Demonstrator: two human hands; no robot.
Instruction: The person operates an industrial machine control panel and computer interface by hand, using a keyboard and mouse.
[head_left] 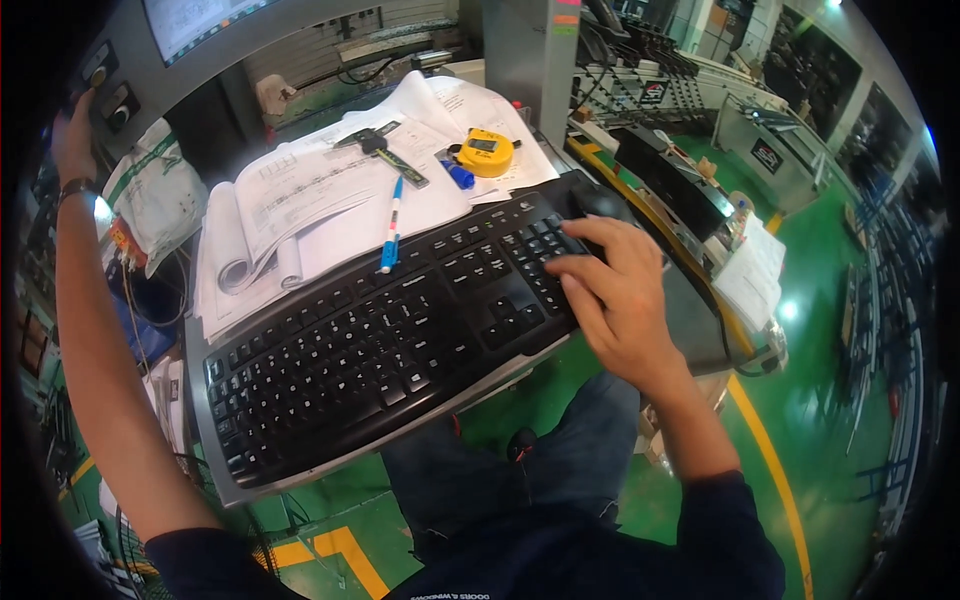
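While the counter (690,305) is carrying papers (330,200), seemingly for reference, the keyboard (400,340) is sitting in front, presumably for easy reach; the right hand (622,300), half-curled and empty, is touching its number keys (538,262); the left hand (75,147), grip unclear, is resting beside a knob (97,77).

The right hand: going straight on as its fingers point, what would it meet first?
The right hand would probably meet the number-pad keys of the black keyboard first; the fingertips lie over or on them, and depth is too unclear to say which.

black keyboard (345,370), yellow tape measure (487,154)
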